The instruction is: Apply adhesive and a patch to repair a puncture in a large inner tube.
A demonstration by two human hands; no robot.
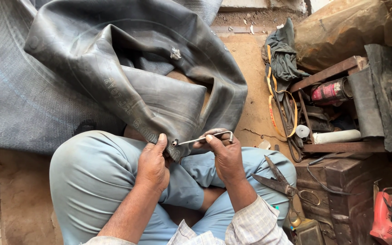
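Note:
A large black rubber inner tube (128, 59) lies folded over my lap and the ground ahead. My left hand (153, 163) pinches a fold of the tube beside its small metal valve (174, 143). My right hand (223, 152) grips a thin bent metal rod (207, 137) whose tip sits at the valve. I sit cross-legged in light blue trousers (91, 181).
Large scissors (280, 183) rest on my right knee. To the right stand rusty metal boxes (341, 181), a wooden rack with a pink can (331, 90) and a white roll (336, 136), a dark rag (284, 54), and a red tool (386, 218). A grey tyre (14, 100) lies left.

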